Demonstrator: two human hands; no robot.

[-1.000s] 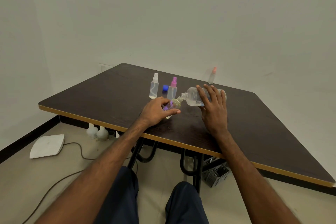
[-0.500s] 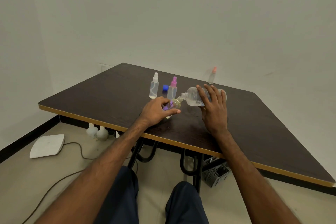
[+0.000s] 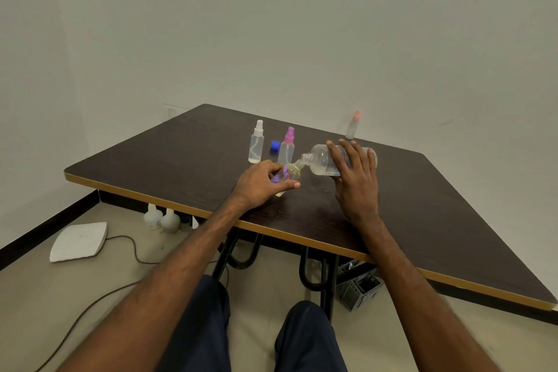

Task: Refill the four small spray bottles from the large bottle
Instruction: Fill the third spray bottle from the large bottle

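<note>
White walls closed in behind a dark wood-grain table (image 3: 437, 214) with a tan band along its near edge. The large bottle (image 3: 321, 160), clear, lay almost level above the tabletop, its open mouth pointing left and slightly down. The right hand (image 3: 356, 187) gripped it from the near side, fingers spread wide and curved over its body; the thumb was hidden. At that mouth sat the open neck of a small spray bottle (image 3: 289, 174), yellowish with a purple pattern and tilted toward the large bottle. Whether the two openings touched could not be told. The left hand (image 3: 262, 184) held this small bottle, fingers curled round it and the thumb laid across its near side.

Just left of the large bottle's mouth and behind the small bottle, a pink-capped spray bottle (image 3: 287, 148) stood upright. A blue cap (image 3: 274, 145) lay just beyond it, and farther left stood a white-capped spray bottle (image 3: 256, 143). Behind the large bottle, close to the table's far edge, stood an orange-capped spray bottle (image 3: 352, 127), well apart from the others.

Right of the large bottle the tabletop ran bare to its far corner, and left of the white-capped bottle it lay open to the left edge. Both hands worked near the banded front edge. Below the large bottle, under the table, sat a grey crate (image 3: 359, 288). Far to its left a white pad (image 3: 78, 241) with a cable (image 3: 133, 251) lay on the floor.
</note>
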